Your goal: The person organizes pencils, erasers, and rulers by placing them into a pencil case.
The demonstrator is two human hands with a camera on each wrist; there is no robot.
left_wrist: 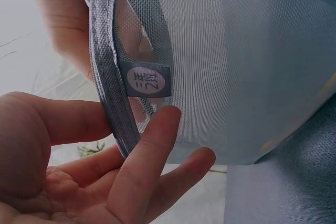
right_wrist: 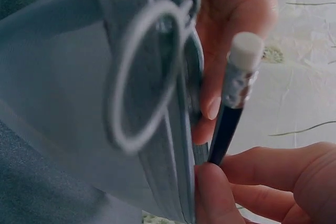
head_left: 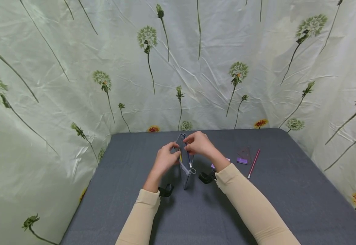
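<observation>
A grey-blue mesh zip pouch (left_wrist: 210,103) stands on its edge over the table, its zipped mouth open and facing up. My left hand (head_left: 165,158) grips one side of the mouth between thumb and fingers, beside a small fabric label (left_wrist: 146,79). With thumb and fingertips, my right hand (head_left: 200,144) pinches a dark pencil (right_wrist: 226,129) right at the opening. The pencil's white eraser (right_wrist: 247,51) end points toward me. A metal ring (right_wrist: 121,82) hangs from the zip. Something yellow (head_left: 181,157) shows inside the pouch.
Right of the hands lie a purple eraser (head_left: 242,161), a see-through set square (head_left: 245,153) and a dark red pencil (head_left: 254,164). A purple item (head_left: 213,166) is partly hidden behind the right wrist. A flowered curtain (head_left: 178,68) stands behind the grey table (head_left: 119,190).
</observation>
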